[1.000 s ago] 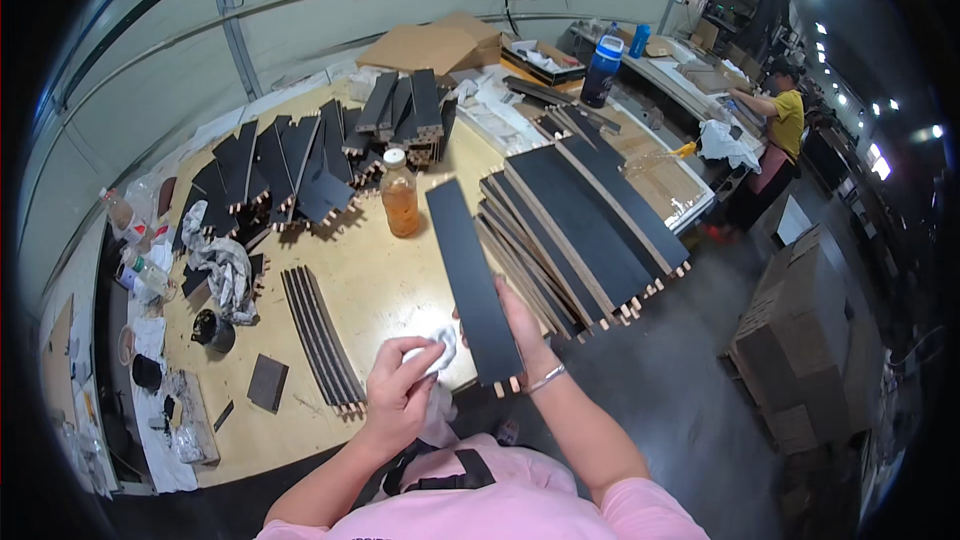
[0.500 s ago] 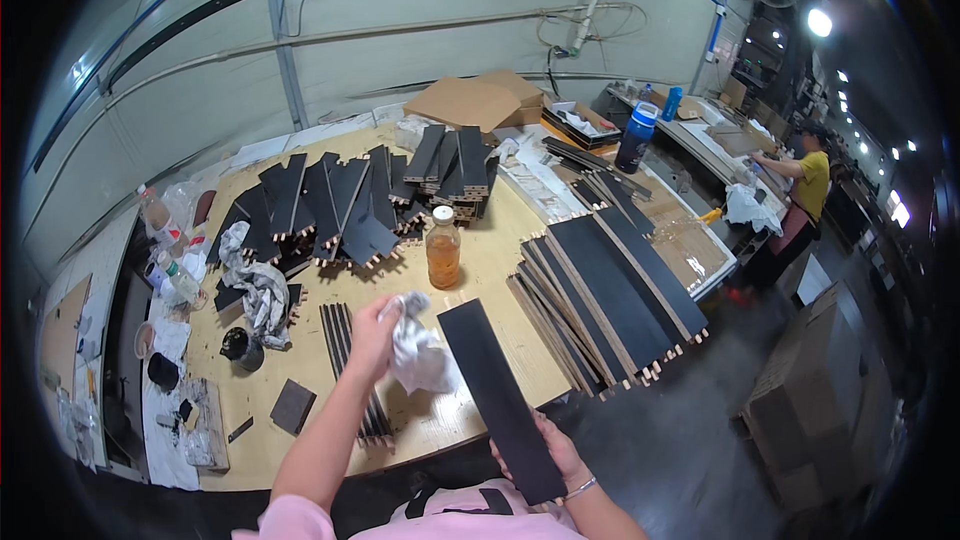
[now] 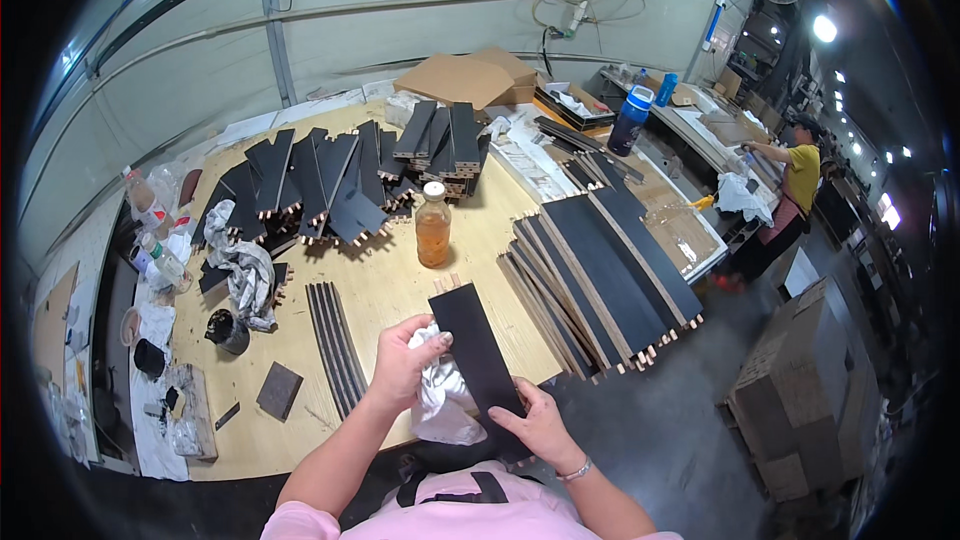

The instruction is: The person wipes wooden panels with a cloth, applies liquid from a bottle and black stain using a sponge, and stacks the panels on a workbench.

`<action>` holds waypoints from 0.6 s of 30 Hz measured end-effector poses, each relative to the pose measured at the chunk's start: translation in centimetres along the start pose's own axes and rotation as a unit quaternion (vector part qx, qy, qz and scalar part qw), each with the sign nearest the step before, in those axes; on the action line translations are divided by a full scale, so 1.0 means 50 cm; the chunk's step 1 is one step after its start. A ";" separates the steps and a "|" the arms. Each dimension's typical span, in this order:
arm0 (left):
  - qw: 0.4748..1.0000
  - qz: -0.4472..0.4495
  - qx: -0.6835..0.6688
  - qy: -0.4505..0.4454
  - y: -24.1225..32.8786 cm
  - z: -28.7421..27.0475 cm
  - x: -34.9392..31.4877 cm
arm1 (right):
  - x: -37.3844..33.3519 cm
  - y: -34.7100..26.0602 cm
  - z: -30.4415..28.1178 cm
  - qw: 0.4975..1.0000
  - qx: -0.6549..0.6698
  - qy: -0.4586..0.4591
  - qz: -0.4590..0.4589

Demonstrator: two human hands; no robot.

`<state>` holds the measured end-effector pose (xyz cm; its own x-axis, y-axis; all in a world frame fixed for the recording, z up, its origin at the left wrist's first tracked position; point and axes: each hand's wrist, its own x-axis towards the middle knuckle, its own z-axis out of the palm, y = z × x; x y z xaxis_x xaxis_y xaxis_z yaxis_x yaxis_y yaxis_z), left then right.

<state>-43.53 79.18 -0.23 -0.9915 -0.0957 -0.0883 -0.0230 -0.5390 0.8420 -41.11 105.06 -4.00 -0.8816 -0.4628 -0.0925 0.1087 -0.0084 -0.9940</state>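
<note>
Left hand (image 3: 402,362) held cloth (image 3: 442,412) beside a dark board (image 3: 474,348). Right hand (image 3: 543,426) gripped the board's five-o'clock end, apparently for steadiness.

Pink short-sleeved shirt (image 3: 455,520), black strap (image 3: 490,486), silvery bracelet (image 3: 576,471).

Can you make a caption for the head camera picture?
Left hand holds a white cloth; right hand grips a dark board.
</note>
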 end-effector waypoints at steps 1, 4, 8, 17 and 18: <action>1.000 -0.001 0.011 0.003 0.005 0.007 -0.011 | -0.004 -0.007 0.004 0.997 -0.067 0.026 -0.009; 0.997 0.004 0.072 -0.020 0.009 -0.056 -0.017 | -0.020 -0.042 0.004 0.991 -0.125 0.045 -0.010; 0.914 0.166 0.370 0.004 0.088 -0.076 -0.003 | -0.038 -0.108 -0.039 0.940 -0.338 0.053 0.008; 0.994 0.038 -0.052 0.086 0.049 -0.197 -0.086 | 0.068 -0.241 0.101 0.821 -0.417 0.027 -0.390; 0.991 0.047 -0.077 0.099 0.036 -0.187 -0.082 | 0.051 -0.204 0.110 0.878 -0.360 -0.049 -0.313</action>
<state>-38.34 70.79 -3.35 -0.9433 -0.3057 -0.1295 0.1028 -0.6398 0.7616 -41.97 99.10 6.23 -0.6175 -0.6418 0.4547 -0.7319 0.2570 -0.6311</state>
